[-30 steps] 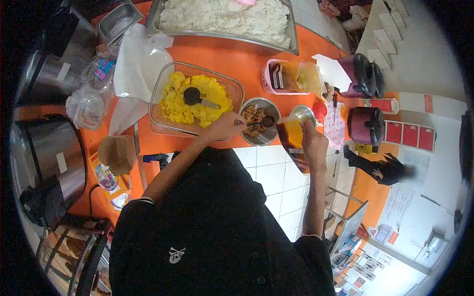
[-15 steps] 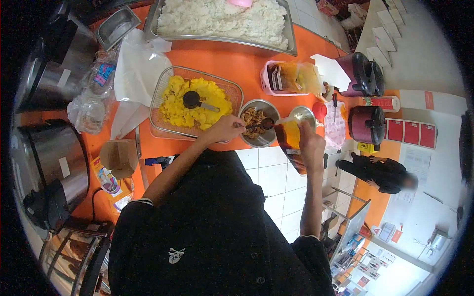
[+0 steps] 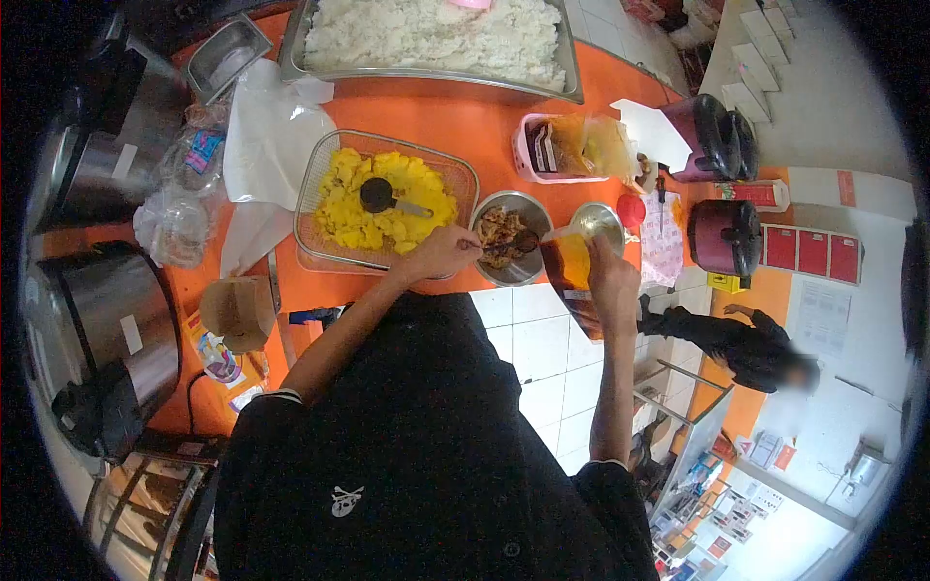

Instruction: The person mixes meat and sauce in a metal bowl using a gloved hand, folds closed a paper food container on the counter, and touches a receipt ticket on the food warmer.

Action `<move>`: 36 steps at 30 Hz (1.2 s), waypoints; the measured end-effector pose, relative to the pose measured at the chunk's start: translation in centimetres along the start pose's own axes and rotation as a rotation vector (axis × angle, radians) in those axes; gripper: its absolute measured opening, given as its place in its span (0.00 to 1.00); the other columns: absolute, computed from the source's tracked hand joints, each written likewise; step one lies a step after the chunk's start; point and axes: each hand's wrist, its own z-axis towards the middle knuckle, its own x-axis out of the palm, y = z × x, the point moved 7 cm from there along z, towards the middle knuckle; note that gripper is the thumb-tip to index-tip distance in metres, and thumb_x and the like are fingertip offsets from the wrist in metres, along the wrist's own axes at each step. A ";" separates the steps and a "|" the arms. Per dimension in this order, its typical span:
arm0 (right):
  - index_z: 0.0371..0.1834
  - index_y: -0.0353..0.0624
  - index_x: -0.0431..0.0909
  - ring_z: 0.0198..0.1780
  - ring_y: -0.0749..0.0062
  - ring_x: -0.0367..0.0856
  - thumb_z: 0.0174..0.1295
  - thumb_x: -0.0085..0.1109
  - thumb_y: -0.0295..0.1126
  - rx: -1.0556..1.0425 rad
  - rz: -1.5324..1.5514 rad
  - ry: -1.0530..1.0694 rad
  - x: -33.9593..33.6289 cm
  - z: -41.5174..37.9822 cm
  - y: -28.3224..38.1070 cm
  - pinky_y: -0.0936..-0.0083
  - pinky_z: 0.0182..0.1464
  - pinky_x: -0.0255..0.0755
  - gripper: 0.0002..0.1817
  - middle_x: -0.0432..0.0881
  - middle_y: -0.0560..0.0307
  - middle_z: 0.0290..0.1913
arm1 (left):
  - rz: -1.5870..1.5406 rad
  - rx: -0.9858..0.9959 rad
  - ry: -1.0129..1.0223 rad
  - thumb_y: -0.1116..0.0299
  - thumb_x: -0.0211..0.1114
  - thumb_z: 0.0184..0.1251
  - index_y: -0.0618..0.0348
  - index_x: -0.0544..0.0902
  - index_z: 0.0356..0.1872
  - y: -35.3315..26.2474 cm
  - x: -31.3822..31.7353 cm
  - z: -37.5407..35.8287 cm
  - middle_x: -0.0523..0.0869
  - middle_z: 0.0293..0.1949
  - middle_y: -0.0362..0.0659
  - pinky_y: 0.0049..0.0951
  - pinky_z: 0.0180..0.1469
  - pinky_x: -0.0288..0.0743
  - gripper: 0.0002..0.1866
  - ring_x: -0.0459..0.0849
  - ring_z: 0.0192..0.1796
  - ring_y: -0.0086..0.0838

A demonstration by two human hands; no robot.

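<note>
My left hand [image 3: 446, 254] is closed round the handle of a dark spoon [image 3: 524, 242]. The spoon's bowl rests among brown shredded food [image 3: 500, 229] inside a metal bowl [image 3: 516, 278]. In my right hand [image 3: 612, 276] is a clear plastic bag of orange-brown sauce [image 3: 573, 266], gripped near its upper side and hanging beside that bowl at the table edge. A smaller metal bowl [image 3: 608, 215] stands just beyond the bag. Left of the food bowl, a wire-mesh basket [image 3: 302, 198] holds yellow scrambled egg [image 3: 344, 208] with a black scoop [image 3: 378, 196] lying on it.
A large metal tray [image 3: 436, 79] of white rice stands at the back. Near it are a pink basket [image 3: 523, 150] of packets and a red lid [image 3: 631, 209]. Rice cookers [image 3: 725, 237] line the right; larger cookers [image 3: 107, 334] stand left. A person [image 3: 736, 344] is in the background.
The spoon has shifted slightly within the food, which looks more mixed and heaped. The sauce bag stays almost in place. The background person has moved, one arm now reaching out.
</note>
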 end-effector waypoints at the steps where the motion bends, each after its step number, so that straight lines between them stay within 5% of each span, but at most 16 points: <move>1: 0.37 0.50 0.71 0.22 0.53 0.82 0.69 0.49 0.34 -0.007 -0.007 -0.011 -0.2 0.0 0.2 0.60 0.19 0.71 0.03 0.80 0.50 0.20 | -0.004 0.018 -0.014 0.60 0.64 0.62 0.63 0.85 0.41 0.2 0.1 0.1 0.87 0.37 0.51 0.34 0.46 0.77 0.15 0.86 0.41 0.37; 6: 0.39 0.49 0.73 0.22 0.51 0.81 0.68 0.52 0.31 -0.037 0.042 -0.100 0.3 -0.7 -0.4 0.59 0.20 0.71 0.01 0.79 0.46 0.20 | -0.068 -0.001 0.002 0.61 0.64 0.63 0.64 0.85 0.41 0.9 0.0 0.4 0.87 0.37 0.52 0.34 0.47 0.77 0.15 0.86 0.41 0.37; 11: 0.43 0.43 0.75 0.21 0.43 0.78 0.71 0.49 0.30 0.175 0.281 -0.139 2.5 -3.5 -2.9 0.60 0.21 0.66 0.06 0.75 0.39 0.21 | -0.037 -0.004 -0.012 0.60 0.65 0.63 0.63 0.86 0.41 1.2 -0.1 0.5 0.87 0.37 0.52 0.33 0.48 0.77 0.16 0.86 0.41 0.37; 15: 0.44 0.43 0.75 0.21 0.44 0.78 0.71 0.48 0.30 0.169 0.389 -0.273 3.0 -5.4 -3.2 0.61 0.21 0.67 0.06 0.76 0.39 0.21 | -0.034 -0.026 -0.014 0.59 0.65 0.63 0.62 0.86 0.41 0.8 -0.1 0.4 0.87 0.37 0.52 0.33 0.48 0.77 0.16 0.86 0.40 0.37; 17: 0.44 0.41 0.75 0.21 0.48 0.80 0.72 0.48 0.31 0.197 0.401 -0.360 3.1 -6.5 -3.8 0.65 0.21 0.68 0.08 0.77 0.42 0.21 | -0.017 0.099 -0.041 0.62 0.64 0.63 0.65 0.85 0.41 0.1 -0.2 0.5 0.87 0.29 0.50 0.30 0.37 0.77 0.15 0.85 0.30 0.31; 23: 0.40 0.39 0.77 0.22 0.58 0.82 0.72 0.48 0.33 0.176 0.307 -0.603 3.1 -8.7 -4.8 0.69 0.24 0.71 0.10 0.81 0.48 0.24 | -0.108 0.100 -0.021 0.62 0.63 0.64 0.65 0.85 0.42 0.9 0.6 0.9 0.87 0.30 0.48 0.29 0.37 0.77 0.15 0.84 0.31 0.28; 29: 0.41 0.41 0.78 0.24 0.50 0.81 0.67 0.54 0.30 0.281 0.397 -0.590 2.5 -8.7 -5.4 0.61 0.29 0.73 0.06 0.83 0.46 0.30 | -0.216 -0.026 0.033 0.62 0.63 0.64 0.66 0.84 0.41 0.3 0.4 -0.1 0.87 0.30 0.47 0.29 0.38 0.77 0.15 0.84 0.32 0.29; 36: 0.39 0.43 0.78 0.23 0.50 0.80 0.66 0.55 0.29 0.288 0.423 -0.617 2.6 -7.7 -5.6 0.61 0.27 0.72 0.04 0.82 0.45 0.29 | 0.184 0.157 -0.119 0.64 0.63 0.63 0.66 0.84 0.39 -3.2 -1.5 -1.7 0.86 0.31 0.53 0.34 0.39 0.77 0.13 0.86 0.33 0.39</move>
